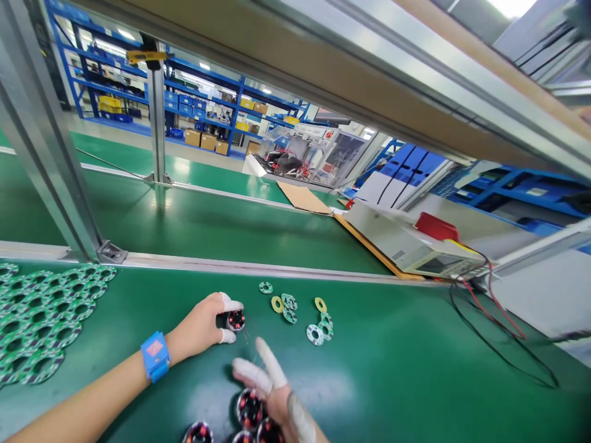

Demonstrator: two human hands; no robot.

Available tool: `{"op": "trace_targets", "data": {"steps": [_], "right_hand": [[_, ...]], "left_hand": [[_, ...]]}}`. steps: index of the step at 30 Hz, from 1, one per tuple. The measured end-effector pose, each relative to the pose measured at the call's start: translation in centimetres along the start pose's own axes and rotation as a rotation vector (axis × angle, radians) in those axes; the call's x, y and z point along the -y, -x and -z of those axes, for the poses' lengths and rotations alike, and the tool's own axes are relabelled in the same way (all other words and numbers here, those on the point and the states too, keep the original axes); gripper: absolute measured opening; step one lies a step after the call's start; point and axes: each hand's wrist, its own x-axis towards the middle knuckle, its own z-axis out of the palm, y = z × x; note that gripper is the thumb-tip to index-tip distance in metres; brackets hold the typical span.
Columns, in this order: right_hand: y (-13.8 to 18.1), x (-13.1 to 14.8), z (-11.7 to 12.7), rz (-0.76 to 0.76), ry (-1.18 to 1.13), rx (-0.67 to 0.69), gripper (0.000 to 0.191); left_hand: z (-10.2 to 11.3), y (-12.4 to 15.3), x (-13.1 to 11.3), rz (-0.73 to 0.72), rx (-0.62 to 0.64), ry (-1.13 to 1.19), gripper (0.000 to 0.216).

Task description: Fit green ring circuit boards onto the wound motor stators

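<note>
Green bench point(406, 363), far blue shelves point(237, 104), my left hand point(198, 327) pinching one stator point(236, 320), my right hand point(279, 400) spread, near stators point(199, 434) cropped

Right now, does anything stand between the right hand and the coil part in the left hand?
Between the right hand and the coil part in the left hand, only thin wires show; nothing else visible stands in the way.
</note>
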Motion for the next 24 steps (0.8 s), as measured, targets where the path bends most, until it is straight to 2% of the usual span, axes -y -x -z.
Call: {"op": "trace_targets", "data": {"steps": [2, 4, 6, 7, 9, 13, 15, 17, 18, 19, 21, 23, 24], "right_hand": [[-0.1, -0.6, 0.5, 0.041, 0.081, -0.037, 0.083], [-0.8, 0.6, 1.5, 0.142, 0.279, -0.209, 0.059], [-2.3, 2.8, 2.4, 0.275, 0.595, -0.385, 0.035], [-3.2, 3.9, 2.7, 0.394, 0.778, -0.347, 0.032], [-5.1, 5.6, 2.8, 0.524, 1.076, -0.133, 0.034], [-6.9, 5.8, 1.4, 0.767, 1.486, 0.128, 0.028], [-6.8, 5.4, 0.9, 0.801, 1.601, 0.247, 0.03], [-6.5, 5.7, 1.0, 0.779, 1.579, 0.349, 0.027], [-6.4, 6.1, 1.4, 0.756, 1.525, 0.348, 0.025], [-6.5, 6.7, 2.0, 0.73, 1.465, 0.296, 0.026], [-7.1, 7.9, 3.6, 0.629, 1.408, 0.028, 0.03], [-8.4, 8.9, 5.3, 0.384, 1.53, -0.369, 0.027], [-9.2, 9.2, 6.0, 0.214, 1.63, -0.482, 0.024]], "left_hand": [[-0.2, 0.0, 0.1, 0.005, -0.008, 0.004, 0.049], [-0.3, 0.0, 0.2, 0.006, -0.006, 0.009, 0.047], [-0.3, 0.0, 0.2, 0.005, -0.009, 0.008, 0.046], [-0.3, 0.0, 0.2, 0.003, -0.009, 0.005, 0.046], [-0.2, 0.0, 0.1, -0.006, -0.002, -0.002, 0.043], [0.0, -0.1, -0.2, -0.032, 0.011, -0.014, 0.034], [0.0, -0.1, -0.2, -0.036, 0.011, -0.022, 0.031], [0.0, -0.2, -0.3, -0.038, 0.011, -0.03, 0.03], [0.0, -0.2, -0.3, -0.04, 0.014, -0.032, 0.029], [0.1, -0.2, -0.4, -0.041, 0.019, -0.032, 0.029], [0.2, -0.1, -0.5, -0.037, 0.037, -0.026, 0.031], [0.4, -0.1, -0.6, -0.021, 0.061, -0.016, 0.038], [0.6, -0.1, -0.7, -0.005, 0.07, -0.007, 0.043]]}}
